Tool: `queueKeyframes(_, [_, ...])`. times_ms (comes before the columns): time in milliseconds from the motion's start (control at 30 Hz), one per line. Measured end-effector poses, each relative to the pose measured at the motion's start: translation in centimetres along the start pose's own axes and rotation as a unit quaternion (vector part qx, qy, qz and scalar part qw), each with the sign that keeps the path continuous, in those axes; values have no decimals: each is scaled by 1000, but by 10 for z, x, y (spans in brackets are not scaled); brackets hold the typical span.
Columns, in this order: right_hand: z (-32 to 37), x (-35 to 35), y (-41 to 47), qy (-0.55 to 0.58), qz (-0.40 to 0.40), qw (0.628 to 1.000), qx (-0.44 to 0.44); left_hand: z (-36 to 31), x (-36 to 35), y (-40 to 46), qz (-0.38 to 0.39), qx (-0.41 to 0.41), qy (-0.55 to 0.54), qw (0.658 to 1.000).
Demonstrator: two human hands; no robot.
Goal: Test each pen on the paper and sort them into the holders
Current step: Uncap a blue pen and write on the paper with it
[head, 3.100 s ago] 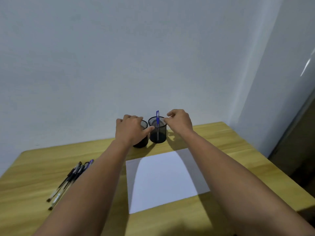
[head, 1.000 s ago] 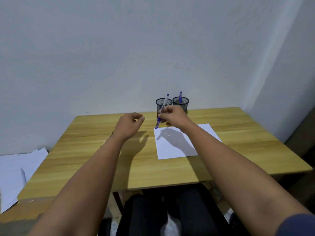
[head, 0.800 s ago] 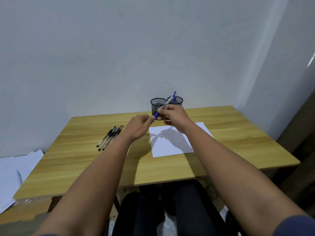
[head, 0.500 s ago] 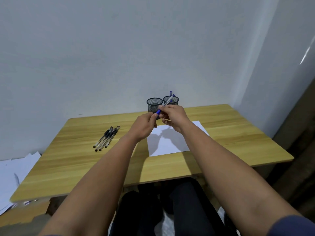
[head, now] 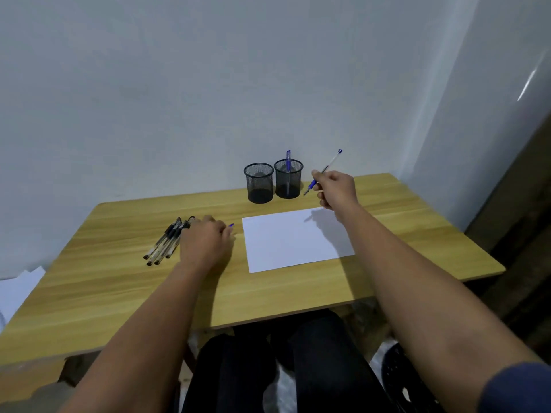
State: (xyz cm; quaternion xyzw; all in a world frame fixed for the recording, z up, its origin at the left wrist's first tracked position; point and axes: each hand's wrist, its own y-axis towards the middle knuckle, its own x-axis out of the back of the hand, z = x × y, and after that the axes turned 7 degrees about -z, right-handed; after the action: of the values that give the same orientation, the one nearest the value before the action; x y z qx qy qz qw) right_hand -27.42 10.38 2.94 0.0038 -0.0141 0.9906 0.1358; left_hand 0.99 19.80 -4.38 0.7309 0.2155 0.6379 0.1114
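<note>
My right hand point(head: 337, 188) grips an uncapped blue pen point(head: 325, 169) in the air, its tip slanting down-left, just right of the holders and above the far right corner of the white paper point(head: 295, 238). My left hand point(head: 205, 242) rests low on the wooden table point(head: 119, 287), left of the paper, with a small blue pen cap point(head: 231, 225) at its fingertips. Several black pens point(head: 165, 244) lie bundled just left of that hand. Two black mesh holders stand at the back: the left holder point(head: 258, 183) looks empty, and the right holder point(head: 288, 181) has one blue pen upright in it.
A white wall runs close behind the holders. Loose white sheets point(head: 18, 289) lie on the floor past the table's left edge. My legs in dark trousers point(head: 280, 368) sit under the near edge. A dark panel point(head: 524, 210) stands to the right.
Both hands were together at the pen in front of the holders. Now they are apart: the left has dropped to the table with the cap, and the right has moved right with the bare pen.
</note>
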Motion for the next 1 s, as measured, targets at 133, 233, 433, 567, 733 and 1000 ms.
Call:
queueKeyframes(133, [-30, -9, 4, -39, 23, 999, 23, 6, -17, 14, 13, -10, 94, 995])
queueKeyframes(233, [-46, -22, 13, -48, 33, 998, 28, 8, -31, 23, 20, 3, 103, 994])
queueKeyframes(433, [-67, -63, 17, -24, 79, 996, 25, 8, -52, 34, 13, -39, -32, 999])
queueKeyframes(567, [-80, -90, 19, -24, 96, 993, 63, 6, -60, 35, 62, -77, -46, 994])
queueKeyframes(733, [-97, -107, 36, -4, 118, 992, 38, 10, -69, 32, 60, -80, -63, 993])
queueKeyframes(1000, [-108, -117, 43, 25, 149, 988, 23, 9, -69, 32, 67, -63, -79, 993])
